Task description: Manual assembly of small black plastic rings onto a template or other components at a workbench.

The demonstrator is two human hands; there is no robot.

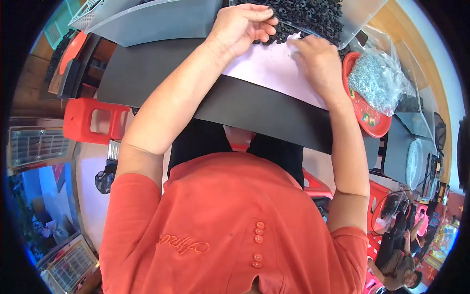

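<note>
My left hand (241, 30) is raised over the far edge of a pale sheet (264, 68) on the dark table. Its thumb and forefinger come together at the tips around something too small to make out, and the other fingers are curled. On the right side of the sheet, my right hand (318, 63) bends downward with its fingers drawn together; what they hold, if anything, is hidden. Just beyond both hands lies a heap of small black plastic parts (313, 17) in a transparent bin (362, 17), some spilling onto the sheet.
A grey bin (156, 24) stands at the far left of the table (147, 68). To the right, a red tray (374, 125) carries a transparent bag of small glassy pieces (377, 81). Red stools (85, 120) stand below; another person (404, 267) sits at the lower right.
</note>
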